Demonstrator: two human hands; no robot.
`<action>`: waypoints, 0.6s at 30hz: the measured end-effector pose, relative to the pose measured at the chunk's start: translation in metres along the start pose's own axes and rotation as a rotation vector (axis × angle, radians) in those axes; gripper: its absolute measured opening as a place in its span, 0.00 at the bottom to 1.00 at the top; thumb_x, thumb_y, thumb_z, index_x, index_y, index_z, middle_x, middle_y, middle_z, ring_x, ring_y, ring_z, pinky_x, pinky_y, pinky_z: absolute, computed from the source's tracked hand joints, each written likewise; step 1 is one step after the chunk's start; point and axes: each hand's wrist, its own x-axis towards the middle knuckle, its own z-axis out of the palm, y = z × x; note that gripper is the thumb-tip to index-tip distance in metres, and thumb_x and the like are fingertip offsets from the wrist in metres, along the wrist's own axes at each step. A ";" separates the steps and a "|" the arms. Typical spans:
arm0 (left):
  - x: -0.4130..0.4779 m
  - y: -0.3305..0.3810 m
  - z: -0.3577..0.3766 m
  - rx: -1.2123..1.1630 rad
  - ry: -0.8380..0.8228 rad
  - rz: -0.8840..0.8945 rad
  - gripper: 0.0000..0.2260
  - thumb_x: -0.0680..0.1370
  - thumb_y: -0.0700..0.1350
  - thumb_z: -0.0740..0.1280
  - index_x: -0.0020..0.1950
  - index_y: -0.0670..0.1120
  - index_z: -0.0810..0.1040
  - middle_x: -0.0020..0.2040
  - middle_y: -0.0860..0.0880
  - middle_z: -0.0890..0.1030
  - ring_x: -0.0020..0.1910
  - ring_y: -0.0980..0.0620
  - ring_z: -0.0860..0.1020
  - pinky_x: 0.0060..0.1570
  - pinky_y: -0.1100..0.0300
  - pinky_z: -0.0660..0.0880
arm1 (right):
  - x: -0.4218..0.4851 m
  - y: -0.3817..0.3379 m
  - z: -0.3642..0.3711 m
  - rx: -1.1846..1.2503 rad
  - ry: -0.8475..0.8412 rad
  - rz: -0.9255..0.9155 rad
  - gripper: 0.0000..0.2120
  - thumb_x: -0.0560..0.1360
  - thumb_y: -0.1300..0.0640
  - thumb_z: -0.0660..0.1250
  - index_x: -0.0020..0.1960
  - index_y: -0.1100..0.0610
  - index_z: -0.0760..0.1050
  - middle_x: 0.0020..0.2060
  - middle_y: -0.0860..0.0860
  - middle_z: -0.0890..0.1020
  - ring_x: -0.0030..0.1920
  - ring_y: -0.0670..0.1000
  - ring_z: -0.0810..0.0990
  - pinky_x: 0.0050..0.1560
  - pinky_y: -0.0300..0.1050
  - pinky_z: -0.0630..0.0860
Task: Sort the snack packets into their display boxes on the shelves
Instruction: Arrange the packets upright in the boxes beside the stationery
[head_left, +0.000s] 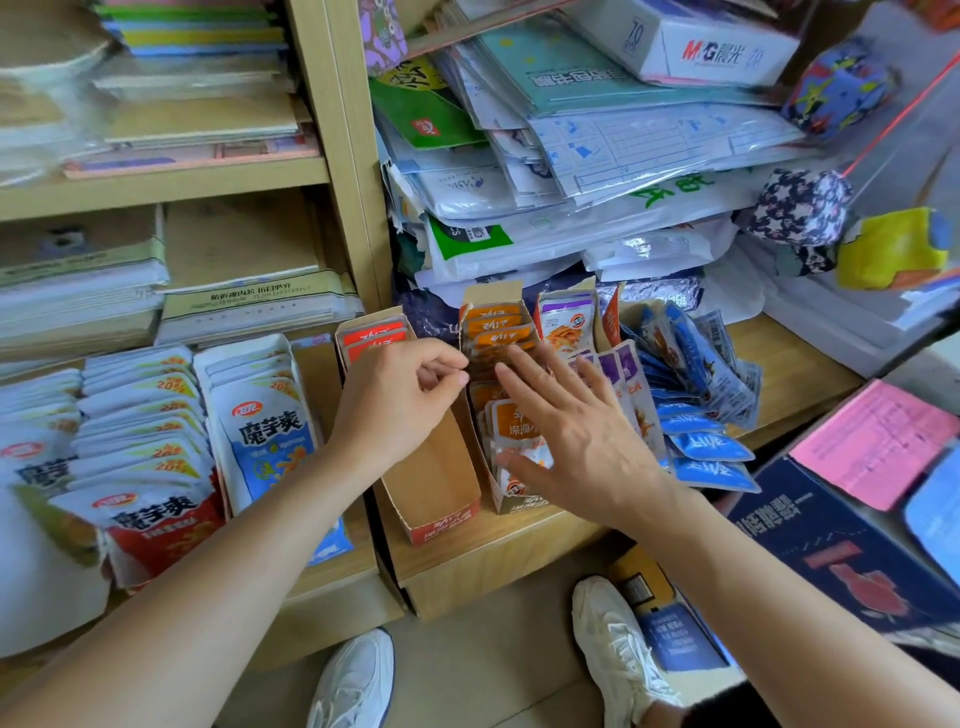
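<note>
The orange packets (511, 418) look light and slick, best pinched by an edge; the right hand (576, 441) presses them with flat fingers, while the left hand (400, 405) curls its fingers, hold unclear.

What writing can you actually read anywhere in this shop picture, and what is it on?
"M&G" and "70": white cardboard box, top right.
"20%": white foil snack packets, left shelf.
"魔芋爽": white-and-blue snack packet and red-and-white snack packet.
Too blurred: orange snack packets, pink paper sheet.
</note>
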 end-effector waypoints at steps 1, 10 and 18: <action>-0.002 -0.001 -0.003 0.020 0.023 -0.003 0.06 0.76 0.44 0.75 0.51 0.51 0.87 0.41 0.58 0.84 0.39 0.61 0.81 0.41 0.64 0.79 | 0.002 0.000 -0.003 -0.008 0.022 -0.001 0.39 0.77 0.36 0.59 0.82 0.49 0.49 0.81 0.47 0.48 0.81 0.51 0.41 0.80 0.59 0.45; -0.045 0.009 0.003 0.447 -0.107 0.107 0.15 0.77 0.52 0.69 0.60 0.48 0.85 0.63 0.49 0.81 0.61 0.45 0.72 0.59 0.46 0.73 | -0.014 0.013 -0.011 0.170 0.180 0.215 0.37 0.76 0.45 0.67 0.80 0.56 0.58 0.79 0.53 0.61 0.80 0.51 0.53 0.79 0.56 0.52; -0.067 0.011 0.015 0.513 -0.236 0.151 0.23 0.77 0.56 0.61 0.69 0.50 0.79 0.74 0.47 0.73 0.70 0.44 0.66 0.66 0.42 0.67 | -0.036 0.007 -0.002 -0.041 -0.123 0.240 0.43 0.72 0.27 0.47 0.80 0.50 0.56 0.81 0.49 0.54 0.81 0.55 0.40 0.75 0.65 0.42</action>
